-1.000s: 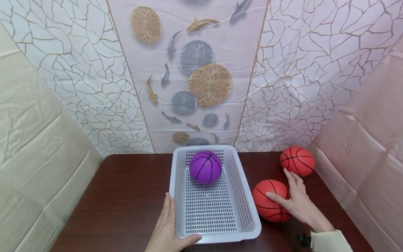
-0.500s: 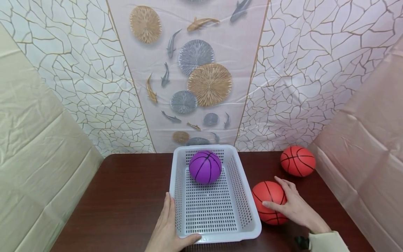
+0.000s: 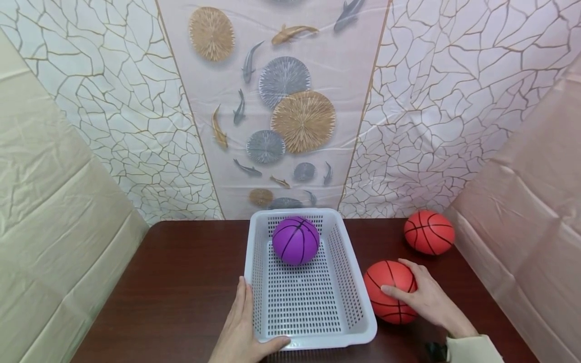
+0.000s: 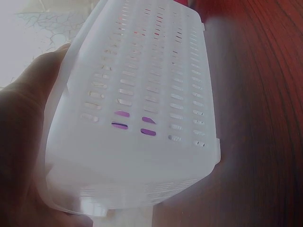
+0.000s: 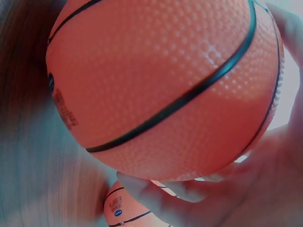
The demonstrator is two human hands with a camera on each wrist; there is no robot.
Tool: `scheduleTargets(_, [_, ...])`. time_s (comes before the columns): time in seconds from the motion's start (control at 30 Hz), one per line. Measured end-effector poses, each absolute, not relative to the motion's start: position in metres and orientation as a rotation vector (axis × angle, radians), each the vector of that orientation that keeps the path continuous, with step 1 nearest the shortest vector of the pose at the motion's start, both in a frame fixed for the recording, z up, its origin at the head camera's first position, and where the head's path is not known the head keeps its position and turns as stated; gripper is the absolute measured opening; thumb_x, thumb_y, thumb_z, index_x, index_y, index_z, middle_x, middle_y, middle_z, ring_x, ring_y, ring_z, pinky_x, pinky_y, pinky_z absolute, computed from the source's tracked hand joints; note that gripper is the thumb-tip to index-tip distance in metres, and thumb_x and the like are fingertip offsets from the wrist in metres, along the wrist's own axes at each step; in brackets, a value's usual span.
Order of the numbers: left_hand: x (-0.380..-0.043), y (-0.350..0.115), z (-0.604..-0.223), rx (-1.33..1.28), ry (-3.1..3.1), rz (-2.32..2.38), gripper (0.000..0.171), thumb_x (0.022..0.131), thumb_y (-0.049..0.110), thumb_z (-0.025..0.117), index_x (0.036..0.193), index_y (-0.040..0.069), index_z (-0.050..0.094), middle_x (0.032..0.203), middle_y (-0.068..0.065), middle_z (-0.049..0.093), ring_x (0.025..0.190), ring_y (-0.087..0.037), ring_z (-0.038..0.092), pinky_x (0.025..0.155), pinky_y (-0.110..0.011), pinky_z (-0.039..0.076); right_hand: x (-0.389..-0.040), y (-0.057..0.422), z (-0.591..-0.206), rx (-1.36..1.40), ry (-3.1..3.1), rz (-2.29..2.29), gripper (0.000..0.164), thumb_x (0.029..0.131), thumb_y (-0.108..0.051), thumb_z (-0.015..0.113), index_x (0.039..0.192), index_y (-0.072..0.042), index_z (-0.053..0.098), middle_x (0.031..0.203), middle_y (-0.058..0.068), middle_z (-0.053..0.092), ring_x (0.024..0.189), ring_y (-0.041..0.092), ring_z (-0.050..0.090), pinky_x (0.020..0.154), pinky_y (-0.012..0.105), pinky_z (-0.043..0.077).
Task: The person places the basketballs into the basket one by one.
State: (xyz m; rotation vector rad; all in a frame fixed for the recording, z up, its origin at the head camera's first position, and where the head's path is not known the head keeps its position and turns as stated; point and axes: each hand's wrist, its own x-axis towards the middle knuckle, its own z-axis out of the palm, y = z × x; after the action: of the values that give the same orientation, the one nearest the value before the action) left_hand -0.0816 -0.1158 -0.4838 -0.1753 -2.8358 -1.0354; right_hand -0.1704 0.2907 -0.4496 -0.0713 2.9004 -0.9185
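My left hand (image 3: 238,330) holds the near left corner of a white perforated plastic basket (image 3: 324,343). Its thumb lies over the front rim and its fingers lie straight along the left side. Inside the basket, toward the back, sits a purple toy basketball (image 3: 296,243). To the basket's right, my right hand (image 3: 431,301) grips a red toy basketball (image 3: 383,285), thumb on top and fingers round its far right side. The right wrist view shows the same red basketball (image 5: 156,94) close up, against the fingers (image 5: 147,191). The basket's perforated outer wall (image 4: 123,156) fills the left wrist view.
A second red basketball (image 3: 428,232) lies at the back right, near the beige fabric side wall (image 3: 522,222). The dark brown tabletop (image 3: 181,287) extends left of the basket. Patterned cloth (image 3: 281,116) hangs along the back edge.
My right hand has drawn back from near the far red basketball and closed round the nearer one, which rolled slightly. The left hand and basket have stayed in place.
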Motion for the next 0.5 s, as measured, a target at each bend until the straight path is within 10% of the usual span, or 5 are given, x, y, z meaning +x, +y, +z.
scheduleTargets(0.5, [-0.082, -0.115, -0.482, -0.180, -2.839, -1.059, 0.140, 0.059, 0.079, 0.072, 0.153, -0.005, 0.011, 0.162, -0.015, -0.004, 0.142, -0.043, 0.017, 0.107, -0.060, 0.028, -0.177, 0.305, -0.419, -0.024, 3.003, -1.020, 0.097, 0.085, -0.060, 0.064, 0.149, 0.000, 0.024, 0.135, 0.030, 0.034, 0.112, 0.047, 0.046, 0.081, 0.063, 0.049])
